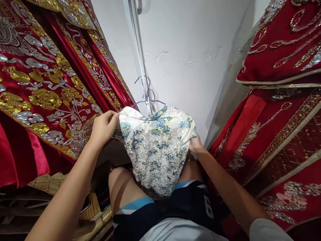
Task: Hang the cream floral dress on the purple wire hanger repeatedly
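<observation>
A short-sleeved blouse in cream with a blue and green floral pattern and a stand collar hangs in front of my legs. Inside its neck is a thin purple wire hanger, whose hook sticks up by a metal upright. My left hand pinches the blouse at its left shoulder edge, thumb and fingers closed. On the other side, my right hand, somewhat blurred, is closed at the cuff of the right sleeve; its fingertips are partly hidden by the cloth.
Red garments with gold and silver embroidery hang on the left. More red beaded garments hang close on the right. A pale metal upright stands against the white wall. Wooden slats lie low on the left.
</observation>
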A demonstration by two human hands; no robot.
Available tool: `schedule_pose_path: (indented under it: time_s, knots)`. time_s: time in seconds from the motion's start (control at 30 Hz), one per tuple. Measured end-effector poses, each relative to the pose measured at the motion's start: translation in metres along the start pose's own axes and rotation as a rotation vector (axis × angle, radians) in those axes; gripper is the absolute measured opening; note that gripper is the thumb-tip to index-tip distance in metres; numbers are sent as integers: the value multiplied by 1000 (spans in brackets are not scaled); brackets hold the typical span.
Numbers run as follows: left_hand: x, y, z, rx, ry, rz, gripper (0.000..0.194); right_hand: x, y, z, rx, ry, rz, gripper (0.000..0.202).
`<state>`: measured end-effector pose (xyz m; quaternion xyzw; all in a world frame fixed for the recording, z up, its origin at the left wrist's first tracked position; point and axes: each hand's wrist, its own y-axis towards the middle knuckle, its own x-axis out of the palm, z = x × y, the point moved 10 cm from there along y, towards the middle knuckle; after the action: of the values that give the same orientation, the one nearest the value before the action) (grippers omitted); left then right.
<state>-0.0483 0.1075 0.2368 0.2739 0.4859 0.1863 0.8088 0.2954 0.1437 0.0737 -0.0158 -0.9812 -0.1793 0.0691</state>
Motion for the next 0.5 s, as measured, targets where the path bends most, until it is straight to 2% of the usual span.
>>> schedule_pose_path:
  time_s: [0.03, 0.1, 0.17, 0.23, 0.3, 0.37, 0.4, 0.43, 0.5]
  knots:
    - [0, -2, -4, -13, -16, 9, 33, -7, 6, -6, -1, 56, 25, 59]
    - [-1, -4, -4, -13, -51, 46, 31, -20, 17, -26, -23, 156, 64, 50]
    - [-7, -2, 4, 5, -68, 99, 31, -32, 27, -52, -76, 222, 101, 36]
    - [-14, 4, 20, 37, -48, 141, 32, -44, 30, -78, -133, 220, 140, 31]
    - [-18, 13, 39, 77, -8, 151, 33, -58, 21, -98, -165, 213, 210, 31]
    - [-16, 19, 55, 134, 31, 157, 33, -65, -2, -110, -167, 235, 224, 37]
    - [-13, 20, 61, 169, 42, 170, 33, -63, -19, -112, -158, 266, 184, 41]
    - [-9, 18, 65, 206, 39, 197, 32, -52, -37, -112, -143, 296, 76, 46]
    - [1, 10, 66, 249, -43, 268, 28, -10, -80, -110, -98, 371, -296, 54]
